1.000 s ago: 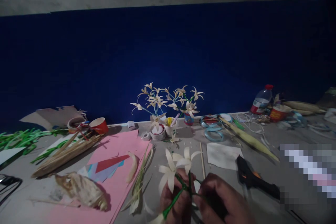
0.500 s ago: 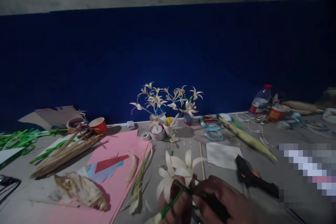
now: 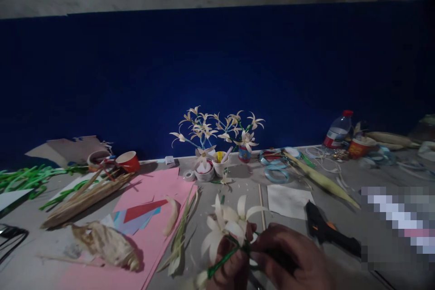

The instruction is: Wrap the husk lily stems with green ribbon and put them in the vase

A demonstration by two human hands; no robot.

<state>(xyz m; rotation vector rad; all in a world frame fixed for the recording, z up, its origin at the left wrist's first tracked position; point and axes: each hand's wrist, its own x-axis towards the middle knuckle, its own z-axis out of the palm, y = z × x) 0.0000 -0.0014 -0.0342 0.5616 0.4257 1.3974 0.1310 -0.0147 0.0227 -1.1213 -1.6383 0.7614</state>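
Observation:
Cream, husk-like artificial flowers (image 3: 234, 222) on green-wrapped stems (image 3: 222, 263) are low in the middle of the view. My left hand (image 3: 233, 267) is closed around the stems just below the blooms, and another pale bloom, partly cut off, hangs at the lower left of it. Pressed close on the right, my right hand (image 3: 288, 251) pinches the green stems where they meet. A dark object (image 3: 280, 260) shows under its palm; its kind I cannot make out. The fingertips of both hands partly hide the joint.
Finished-looking flowers (image 3: 202, 129) stand in small cups at the back. A black glue gun (image 3: 329, 231) lies to the right beside white paper (image 3: 290, 201). Pink sheets (image 3: 149, 190), dried husks (image 3: 105, 244) and green pipe cleaners (image 3: 27, 181) lie leftward. A bottle (image 3: 338, 131) stands at the back right.
The flowers have tilted slightly, the front petals shifting a little. My right hand has risen slightly around the stem joint. Both hands keep their hold.

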